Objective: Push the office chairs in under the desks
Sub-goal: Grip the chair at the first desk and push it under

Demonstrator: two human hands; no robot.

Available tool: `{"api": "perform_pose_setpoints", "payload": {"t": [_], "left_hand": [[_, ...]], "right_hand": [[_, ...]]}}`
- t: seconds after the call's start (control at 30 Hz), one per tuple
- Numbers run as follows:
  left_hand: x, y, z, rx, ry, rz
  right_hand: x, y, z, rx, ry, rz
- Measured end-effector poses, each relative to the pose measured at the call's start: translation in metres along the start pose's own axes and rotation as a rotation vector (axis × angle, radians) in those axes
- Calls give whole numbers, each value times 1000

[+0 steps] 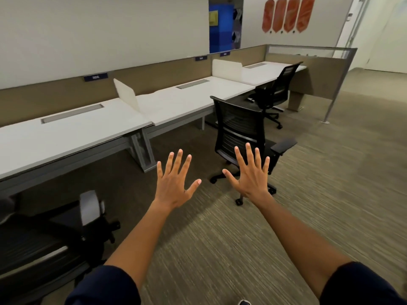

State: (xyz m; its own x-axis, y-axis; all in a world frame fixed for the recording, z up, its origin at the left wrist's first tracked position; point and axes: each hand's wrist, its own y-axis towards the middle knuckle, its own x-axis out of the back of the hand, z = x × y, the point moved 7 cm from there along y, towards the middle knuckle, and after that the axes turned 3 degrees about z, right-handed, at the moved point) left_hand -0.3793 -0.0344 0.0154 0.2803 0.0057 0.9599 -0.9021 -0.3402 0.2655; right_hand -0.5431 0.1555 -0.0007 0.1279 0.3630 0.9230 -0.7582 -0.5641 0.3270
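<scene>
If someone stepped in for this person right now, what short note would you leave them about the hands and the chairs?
Left hand: open, fingers spread, holding nothing.
Right hand: open, fingers spread, holding nothing; it touches no chair.
Middle chair: stands out on the carpet, away from the middle desk, turned at an angle.
Far chair: close against the far desk, looks pushed in.
Near chair: at the lower left by the near desk; I cannot tell how far under it is.
Left to do: push the middle chair in, then check the near one.
</scene>
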Motion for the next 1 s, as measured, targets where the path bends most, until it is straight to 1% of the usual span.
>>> {"api": "perform_pose_setpoints", "payload": {"t": [0.1,0.23,0.4,0.57,0.77,1.0], "left_hand": [[-15,68,-25,-29,7,1],[-33,158,-59,-36,-8,-11],[-52,247,-88,-71,2,-14],[-80,322,-96,-77,-9,-1],[-120,412,-96,-79,-42,24],[-172,550,-71,-93,-44,46]], "right_hand": [[-9,52,-45,-39,-10,17],[-16,121,-100,-44,-24,23],[-23,186,-151,-75,3,11],[-40,240,-187,-103,22,-3],[-63,307,-212,-128,66,-25],[-102,427,-226,-141,62,-22]]}}
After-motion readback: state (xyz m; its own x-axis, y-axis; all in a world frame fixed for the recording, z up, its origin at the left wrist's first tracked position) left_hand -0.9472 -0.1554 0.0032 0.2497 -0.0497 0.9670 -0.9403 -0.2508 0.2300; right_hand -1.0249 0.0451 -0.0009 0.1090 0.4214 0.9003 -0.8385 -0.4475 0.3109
